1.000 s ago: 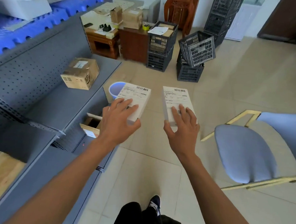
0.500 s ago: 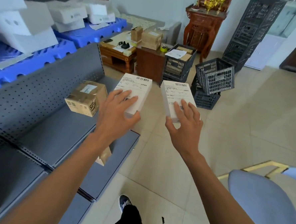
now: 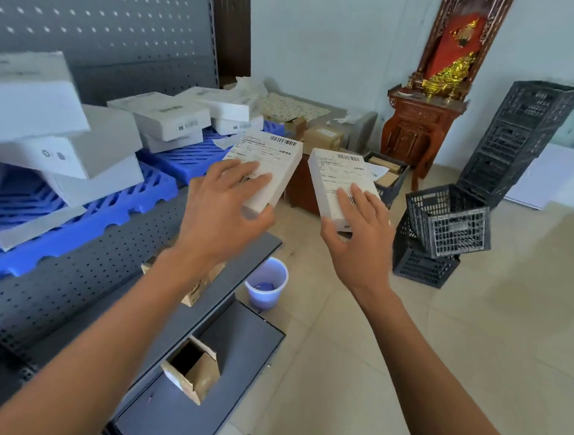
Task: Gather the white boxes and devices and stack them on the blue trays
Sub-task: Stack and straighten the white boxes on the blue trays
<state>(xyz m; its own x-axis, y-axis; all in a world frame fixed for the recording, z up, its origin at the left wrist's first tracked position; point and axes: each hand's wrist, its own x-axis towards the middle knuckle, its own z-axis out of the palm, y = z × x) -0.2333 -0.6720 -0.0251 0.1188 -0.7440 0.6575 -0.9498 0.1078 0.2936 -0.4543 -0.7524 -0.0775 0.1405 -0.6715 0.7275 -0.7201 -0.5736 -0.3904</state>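
Observation:
My left hand (image 3: 224, 210) grips a white labelled box (image 3: 272, 156) from above, thumb under its near end. My right hand (image 3: 361, 238) holds a second white labelled box (image 3: 335, 173) the same way. Both boxes hover level in front of me, just right of the blue trays (image 3: 111, 203) on the grey shelf. On those trays lie several white boxes: a big pile at the near left (image 3: 65, 140) and a smaller stack farther back (image 3: 170, 119).
A grey perforated shelf unit (image 3: 73, 278) runs along the left, with an open cardboard box (image 3: 192, 369) on a low shelf. A pale blue bucket (image 3: 267, 283) stands on the floor. Black crates (image 3: 446, 223) are piled at right, near a wooden cabinet (image 3: 415, 131).
Both hands have lifted the two boxes from waist height up to the level of the blue trays. My view has risen and swung left toward the top shelf.

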